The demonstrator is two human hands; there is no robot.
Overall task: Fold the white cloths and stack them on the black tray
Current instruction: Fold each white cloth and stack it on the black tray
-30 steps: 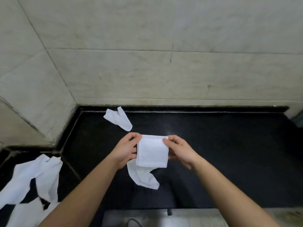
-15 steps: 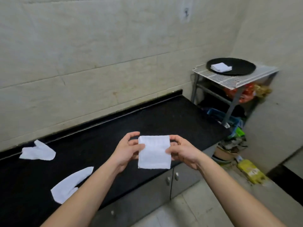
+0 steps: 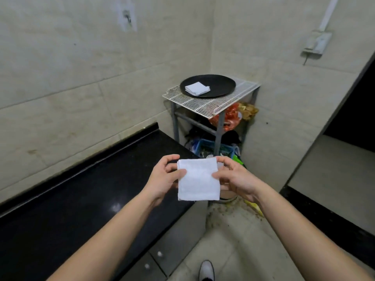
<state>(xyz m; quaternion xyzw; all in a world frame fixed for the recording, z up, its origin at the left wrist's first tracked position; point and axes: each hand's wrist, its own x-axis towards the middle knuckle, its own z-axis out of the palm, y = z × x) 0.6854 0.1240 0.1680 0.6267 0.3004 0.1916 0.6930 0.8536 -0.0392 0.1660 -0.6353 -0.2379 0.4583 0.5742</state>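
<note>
Head view: the left hand (image 3: 164,176) and right hand (image 3: 233,175) each pinch a side of the folded cloth (image 3: 197,179), keeping it flat and neat. Far ahead, the tray (image 3: 221,82) on the rack (image 3: 194,103) already holds a stack (image 3: 197,88), ready for this one.

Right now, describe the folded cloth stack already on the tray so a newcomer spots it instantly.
In the room's corner stands a grey metal stand topped by a white wire rack. On it sits a round black tray, and the small stack of folded white cloths lies on the tray's left part. Unlike the folded white cloth held in both hands, it rests untouched.
</note>
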